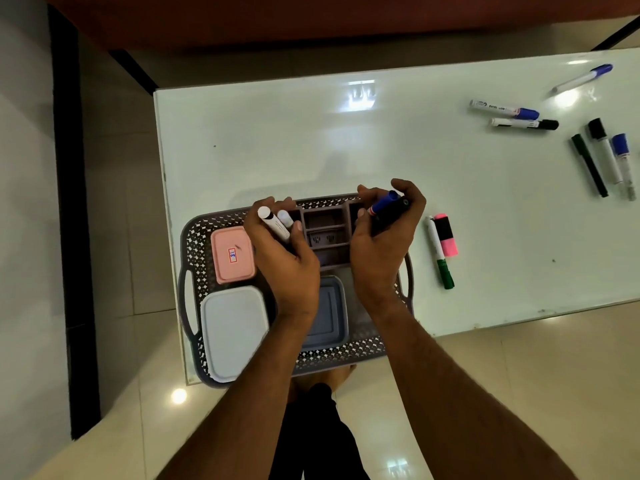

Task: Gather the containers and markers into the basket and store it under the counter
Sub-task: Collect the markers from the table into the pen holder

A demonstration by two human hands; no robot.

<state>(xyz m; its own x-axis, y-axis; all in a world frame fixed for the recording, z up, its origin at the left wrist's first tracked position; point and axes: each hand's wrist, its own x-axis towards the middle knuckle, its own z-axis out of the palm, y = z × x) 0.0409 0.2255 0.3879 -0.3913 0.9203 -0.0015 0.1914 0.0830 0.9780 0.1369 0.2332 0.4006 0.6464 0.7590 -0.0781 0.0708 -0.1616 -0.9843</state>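
At the desk's near left corner sits the basket, three containers already inside. The left hand grips two white markers and the right hand grips blue and black markers, all slanting down toward the divided holder directly between both hands. Loose markers lie toward the far right corner, nearer the right hand.

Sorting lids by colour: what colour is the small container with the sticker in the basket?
Pink; the small container shows clearly in the head view, at the basket's left.

Glossy table, perforated plastic basket
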